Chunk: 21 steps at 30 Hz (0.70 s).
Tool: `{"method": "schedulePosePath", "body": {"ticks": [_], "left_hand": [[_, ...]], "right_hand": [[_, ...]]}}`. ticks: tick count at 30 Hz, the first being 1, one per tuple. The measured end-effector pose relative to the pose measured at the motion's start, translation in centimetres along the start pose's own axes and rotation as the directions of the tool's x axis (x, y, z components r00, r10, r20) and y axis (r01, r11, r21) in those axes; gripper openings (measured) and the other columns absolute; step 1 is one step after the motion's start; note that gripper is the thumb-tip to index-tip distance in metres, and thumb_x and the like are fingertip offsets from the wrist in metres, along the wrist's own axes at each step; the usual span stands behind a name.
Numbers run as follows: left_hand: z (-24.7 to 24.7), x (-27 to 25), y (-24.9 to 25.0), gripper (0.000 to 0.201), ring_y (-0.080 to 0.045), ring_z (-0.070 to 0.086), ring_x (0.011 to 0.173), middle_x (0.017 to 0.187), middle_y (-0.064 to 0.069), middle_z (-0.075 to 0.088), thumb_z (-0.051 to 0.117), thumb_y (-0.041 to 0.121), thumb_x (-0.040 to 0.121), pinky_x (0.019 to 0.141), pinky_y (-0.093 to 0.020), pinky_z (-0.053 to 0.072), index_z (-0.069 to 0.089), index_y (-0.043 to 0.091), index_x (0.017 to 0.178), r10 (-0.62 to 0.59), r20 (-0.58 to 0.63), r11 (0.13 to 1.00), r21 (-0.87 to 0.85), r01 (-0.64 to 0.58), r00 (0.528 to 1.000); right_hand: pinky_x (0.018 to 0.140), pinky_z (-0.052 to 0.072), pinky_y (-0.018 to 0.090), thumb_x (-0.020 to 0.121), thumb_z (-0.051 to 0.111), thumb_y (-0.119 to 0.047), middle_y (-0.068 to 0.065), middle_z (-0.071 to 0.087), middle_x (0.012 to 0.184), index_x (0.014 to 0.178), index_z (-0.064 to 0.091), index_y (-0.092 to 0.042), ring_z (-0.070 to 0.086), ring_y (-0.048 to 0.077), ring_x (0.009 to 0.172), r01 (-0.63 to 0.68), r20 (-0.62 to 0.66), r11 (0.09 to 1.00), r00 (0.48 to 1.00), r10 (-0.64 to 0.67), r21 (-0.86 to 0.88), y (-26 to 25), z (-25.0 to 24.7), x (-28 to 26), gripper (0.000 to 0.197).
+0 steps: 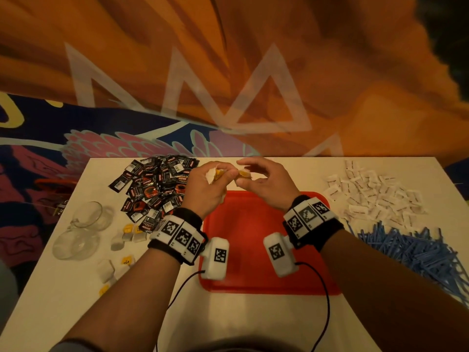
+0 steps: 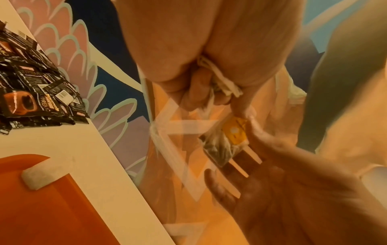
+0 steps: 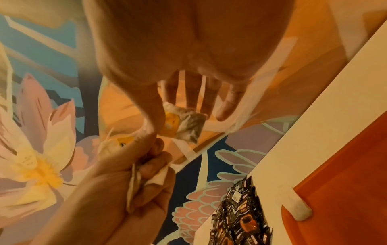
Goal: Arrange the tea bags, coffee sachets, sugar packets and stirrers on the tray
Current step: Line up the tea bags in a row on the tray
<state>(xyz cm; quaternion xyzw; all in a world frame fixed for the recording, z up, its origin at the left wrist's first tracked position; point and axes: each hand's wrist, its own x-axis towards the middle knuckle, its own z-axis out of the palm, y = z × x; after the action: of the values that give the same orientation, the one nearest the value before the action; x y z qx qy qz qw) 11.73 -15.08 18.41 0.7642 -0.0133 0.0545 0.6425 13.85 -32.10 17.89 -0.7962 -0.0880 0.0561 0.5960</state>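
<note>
A single tea bag (image 3: pixel 188 123) with a yellow tag hangs in the air over the far edge of the counter (image 1: pixel 253 321), just beyond the red tray (image 1: pixel 253 237). The right hand (image 1: pixel 264 184) pinches it between thumb and forefinger, the other fingers spread loose. The left hand (image 1: pixel 205 189) has its grip curled round a small bunch of tea bags (image 3: pixel 134 187), white paper and a yellow tag poking out of the fist. The two hands are close together, and whether a string links the pinched bag to the bunch I cannot tell.

The step in hand looks like the tea bags: one is being separated from the bunch so it can be laid down. The tray holds almost nothing; only one white packet (image 2: pixel 39 174) lies over its far rim, so the task seems near its start.

Next the right hand would need to bring the bag back and down onto the tray and lay it flat, tag tucked, leaving room for the other kinds.

Around this, coffee sachets (image 1: pixel 157 186) are heaped left of the tray, more loose tea bags (image 1: pixel 127 237) and two glass cups (image 1: pixel 81 229) lie nearer the left edge, sugar packets (image 1: pixel 373 196) are scattered at far right, and blue stirrers (image 1: pixel 416 252) are piled below them
</note>
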Motion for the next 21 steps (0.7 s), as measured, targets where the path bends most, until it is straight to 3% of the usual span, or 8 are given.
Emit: {"method": "schedulePosePath", "body": {"ticks": [4,7,9,11,13,15,18,21], "left_hand": [[0.1,0.6,-0.1,0.009,-0.041,0.060,0.073,0.081,-0.013,0.069,0.069,0.009,0.091,0.053,-0.015,0.046,0.073,0.015,0.084,0.023,-0.009,1.000,0.021,-0.023,1.000],[0.2,0.6,-0.4,0.011,-0.041,0.059,0.073,0.081,-0.011,0.069,0.069,0.009,0.092,0.053,-0.014,0.045,0.072,0.016,0.084,0.010,-0.005,0.999,0.030,-0.009,1.000],[0.2,0.7,-0.6,0.007,-0.039,0.060,0.073,0.079,-0.012,0.070,0.068,0.009,0.092,0.055,-0.016,0.047,0.072,0.011,0.086,0.002,0.003,1.000,0.029,-0.002,1.000],[0.0,1.0,-0.9,0.006,-0.030,0.062,0.070,0.079,-0.011,0.070,0.069,0.009,0.091,0.063,-0.022,0.049,0.073,0.010,0.086,-0.001,-0.007,0.999,0.032,0.001,1.000],[-0.3,1.4,-1.5,0.008,-0.014,0.064,0.073,0.081,0.000,0.071,0.070,0.011,0.090,0.074,-0.031,0.051,0.073,0.015,0.084,-0.011,-0.028,0.999,0.045,0.012,1.000],[-0.4,1.6,-2.1,0.009,-0.010,0.063,0.076,0.082,0.005,0.070,0.070,0.013,0.090,0.078,-0.035,0.051,0.072,0.018,0.083,-0.041,-0.029,0.998,0.053,0.042,0.999],[-0.6,1.9,-3.0,0.013,-0.009,0.063,0.073,0.078,0.007,0.070,0.069,0.015,0.092,0.074,-0.037,0.052,0.071,0.022,0.082,-0.120,-0.051,0.992,0.040,0.122,0.991],[-0.8,2.0,-3.9,0.011,-0.008,0.061,0.067,0.076,0.006,0.068,0.069,0.016,0.092,0.064,-0.031,0.051,0.071,0.020,0.082,-0.213,-0.061,0.977,0.012,0.215,0.975]], "right_hand": [[0.077,0.046,0.021,0.076,0.081,-0.034,-0.012,0.070,0.086,0.083,0.071,-0.024,0.063,0.003,0.089,-0.057,-0.072,0.971,0.997,0.041,-0.233,0.2,-0.1,0.1,0.015],[0.074,0.048,0.020,0.074,0.082,-0.029,-0.011,0.066,0.104,0.100,0.064,-0.026,0.061,0.006,0.095,-0.028,-0.035,0.974,0.999,0.020,-0.224,0.3,-0.2,0.4,0.031],[0.075,0.048,0.020,0.079,0.079,-0.024,-0.010,0.069,0.105,0.103,0.070,-0.026,0.063,0.005,0.097,-0.010,-0.006,0.992,1.000,0.010,-0.129,0.3,-0.1,0.7,0.025],[0.076,0.048,0.020,0.083,0.075,-0.023,-0.011,0.072,0.088,0.087,0.075,-0.022,0.066,0.004,0.088,-0.020,-0.007,0.990,1.000,0.019,-0.140,0.4,0.2,0.8,0.004],[0.077,0.048,0.021,0.082,0.076,-0.024,-0.012,0.070,0.078,0.077,0.072,-0.023,0.065,0.005,0.080,-0.040,-0.007,0.983,0.999,0.039,-0.181,1.0,0.4,0.9,0.007],[0.077,0.051,0.019,0.079,0.078,-0.027,-0.012,0.069,0.078,0.077,0.071,-0.025,0.065,0.005,0.077,-0.061,0.003,0.983,0.998,0.062,-0.171,1.4,0.7,1.0,0.008],[0.074,0.048,0.011,0.078,0.080,-0.025,-0.014,0.068,0.079,0.079,0.071,-0.025,0.063,-0.001,0.075,-0.101,0.031,0.986,0.994,0.106,-0.135,2.3,1.0,1.2,0.008],[0.067,0.043,0.005,0.080,0.079,-0.023,-0.016,0.066,0.078,0.085,0.075,-0.021,0.060,-0.006,0.071,-0.164,0.018,0.976,0.986,0.169,-0.145,3.5,1.6,1.6,0.007]]}}
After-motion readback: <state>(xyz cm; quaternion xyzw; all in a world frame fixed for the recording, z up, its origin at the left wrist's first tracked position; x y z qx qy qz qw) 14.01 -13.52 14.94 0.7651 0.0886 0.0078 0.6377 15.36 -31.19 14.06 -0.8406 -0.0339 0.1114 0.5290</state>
